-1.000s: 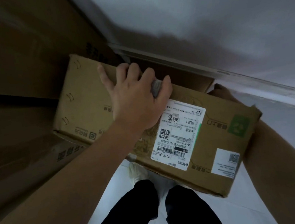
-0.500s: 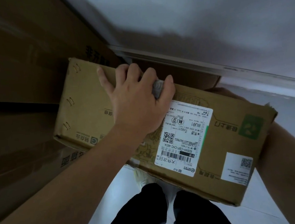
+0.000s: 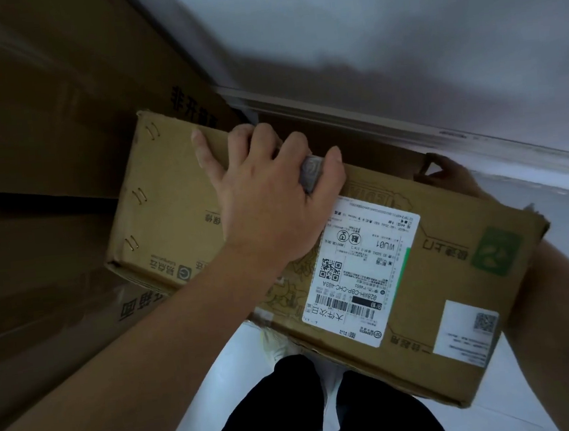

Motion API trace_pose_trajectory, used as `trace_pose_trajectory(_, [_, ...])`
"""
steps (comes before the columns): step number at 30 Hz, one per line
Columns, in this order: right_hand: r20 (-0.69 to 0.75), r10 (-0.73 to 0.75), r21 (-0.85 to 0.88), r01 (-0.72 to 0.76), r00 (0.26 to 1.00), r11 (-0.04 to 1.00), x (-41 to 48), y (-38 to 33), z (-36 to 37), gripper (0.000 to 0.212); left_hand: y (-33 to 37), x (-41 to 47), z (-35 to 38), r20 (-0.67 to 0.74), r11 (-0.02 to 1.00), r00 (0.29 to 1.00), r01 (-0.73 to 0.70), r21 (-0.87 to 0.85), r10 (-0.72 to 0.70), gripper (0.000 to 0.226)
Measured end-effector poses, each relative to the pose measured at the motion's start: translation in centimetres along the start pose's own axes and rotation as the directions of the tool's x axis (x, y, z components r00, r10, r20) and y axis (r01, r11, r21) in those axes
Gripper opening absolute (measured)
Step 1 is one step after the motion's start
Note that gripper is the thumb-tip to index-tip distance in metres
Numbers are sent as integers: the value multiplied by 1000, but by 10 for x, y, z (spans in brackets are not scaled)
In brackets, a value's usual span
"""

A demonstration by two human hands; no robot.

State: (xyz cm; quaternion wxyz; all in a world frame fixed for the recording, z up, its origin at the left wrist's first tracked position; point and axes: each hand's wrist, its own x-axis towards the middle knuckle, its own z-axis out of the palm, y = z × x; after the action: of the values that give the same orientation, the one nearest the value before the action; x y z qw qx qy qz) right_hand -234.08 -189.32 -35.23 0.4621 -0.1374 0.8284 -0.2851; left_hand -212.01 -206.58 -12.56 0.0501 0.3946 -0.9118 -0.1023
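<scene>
Long brown cardboard parcel box (image 3: 453, 269) w/ white shipping label (image 3: 367, 270) is up off the pale floor (image 3: 231, 367), held across the body above black-trousered legs (image 3: 379, 406). Its L end sits right by the big brown stacked cartons (image 3: 45, 133); can't tell if touching. Left hand (image 3: 269, 209) lies palm-down on top, fingers spread toward the far edge, prob. to steady the box & stop it tipping. Its thumb & index also pinch a small grey object (image 3: 310, 175), so it only presses on the box. Right hand (image 3: 451, 176) reaches round the R end to the far side, likely taking the weight. It's mostly hidden, so can't tell how its fingers curl.
</scene>
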Motion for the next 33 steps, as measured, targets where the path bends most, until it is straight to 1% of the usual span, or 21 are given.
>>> trace_pose_trajectory(3, [-6, 54, -68, -55, 998, 996, -2, -3, -10, 48, 0, -2, 0, -1, 1000, 1000, 1, 8, -1, 46])
trace_pose_trajectory(5, [-5, 60, -96, -60, 998, 994, -4, -9, -12, 47, 0, -1, -1, -1, 1000, 1000, -2, 14, 2, 46])
trace_pose_trajectory(9, [-62, 3, -184, -14, 998, 983, -9, -7, -10, 42, 0, -2, -1, 8, 1000, 1000, -16, 22, 15, 46])
trace_pose_trajectory(13, [-63, 12, -370, -35, 998, 928, -10, -11, -9, 36, -7, -11, -3, 20, 997, 998, -64, 43, 63, 48])
trace_pose_trajectory(16, [-17, 25, -448, -30, 1000, 893, -12, -11, -5, 24, -11, -17, -3, -3, 994, 996, -94, 59, 94, 50])
trace_pose_trajectory(18, [49, 17, -448, 7, 999, 894, -15, -4, 1, 16, -11, -16, -3, -14, 994, 995, -96, 46, 97, 49])
trace_pose_trajectory(20, [74, -38, -434, 67, 997, 898, -24, -1, 4, 12, -10, -13, -3, -5, 994, 995, -95, 52, 95, 50])
trace_pose_trajectory(22, [69, -107, -363, 124, 992, 923, -36, 6, 5, 22, -11, -15, -5, 21, 994, 995, -100, 32, 99, 49])
trace_pose_trajectory(23, [62, -135, -324, 148, 989, 934, -43, 8, 5, 28, -11, -18, -5, 11, 995, 995, -103, 2, 103, 48])
trace_pose_trajectory(24, [48, -134, -303, 142, 990, 942, -47, 10, 6, 30, -13, -22, -6, -17, 994, 995, -100, -42, 99, 48])
trace_pose_trajectory(26, [7, -94, -280, 93, 996, 956, -55, 9, 9, 27, -20, -32, -13, -104, 991, 994, -54, -125, 41, 53])
trace_pose_trajectory(27, [-20, -85, -308, 75, 996, 948, -60, 4, 11, 25, -25, -39, -17, -140, 993, 990, 9, -120, -26, 59])
trace_pose_trajectory(28, [-49, -104, -323, 83, 993, 943, -63, -3, 14, 26, -31, -48, -22, -156, 989, 980, 110, -95, -124, 67])
trace_pose_trajectory(30, [-101, -186, -358, 139, 977, 923, -69, -18, 18, 25, -39, -67, -29, -108, 938, 932, 339, -72, -345, 77])
trace_pose_trajectory(31, [-126, -230, -395, 164, 965, 904, -70, -24, 20, 23, -41, -75, -30, -65, 913, 912, 400, -80, -406, 74])
trace_pose_trajectory(33, [-166, -279, -452, 179, 946, 874, -61, -32, 23, 29, -44, -81, -28, -13, 907, 910, 411, -97, -414, 58])
